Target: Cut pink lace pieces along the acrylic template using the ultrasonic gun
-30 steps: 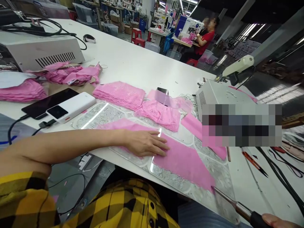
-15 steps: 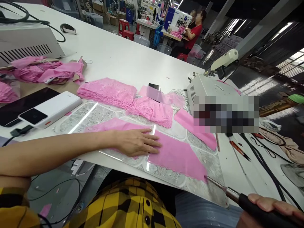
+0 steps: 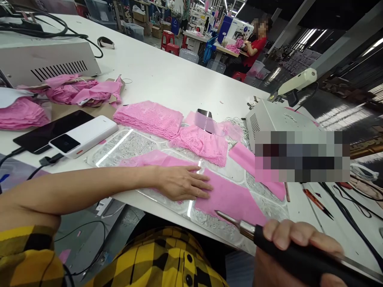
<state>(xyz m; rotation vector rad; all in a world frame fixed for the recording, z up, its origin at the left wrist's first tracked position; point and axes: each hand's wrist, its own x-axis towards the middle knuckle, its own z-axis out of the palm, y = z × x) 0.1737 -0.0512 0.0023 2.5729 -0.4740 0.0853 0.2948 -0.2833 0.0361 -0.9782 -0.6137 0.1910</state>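
Observation:
My left hand (image 3: pixel 182 182) lies flat with fingers stretched out, pressing on a piece of pink fabric (image 3: pixel 229 195). The fabric is spread over a grey-and-white patterned mat (image 3: pixel 131 147) at the table's front. In my right hand (image 3: pixel 299 247), fingers wrapped round its handle, is a black-handled tool with a pointed metal tip (image 3: pixel 247 229), resembling a soldering iron. Its tip is over the fabric's near edge, just right of my left hand; whether it touches, I cannot tell. Behind the mat's middle sit a stack of pink lace-trimmed pieces (image 3: pixel 149 117) and a crumpled pink lace piece (image 3: pixel 202 145).
A white power bank (image 3: pixel 98 129) and a black phone (image 3: pixel 54 129) lie left. Grey machine boxes stand at the left (image 3: pixel 60 59) and right (image 3: pixel 269 115). Orange-handled tweezers (image 3: pixel 317 202) and black cables (image 3: pixel 347 223) lie right. A person in red (image 3: pixel 257 48) sits at a sewing machine behind.
The tool in my right hand has moved left along the fabric's near edge, from its right corner towards my left hand. My left hand stays on the fabric; the view has shifted slightly.

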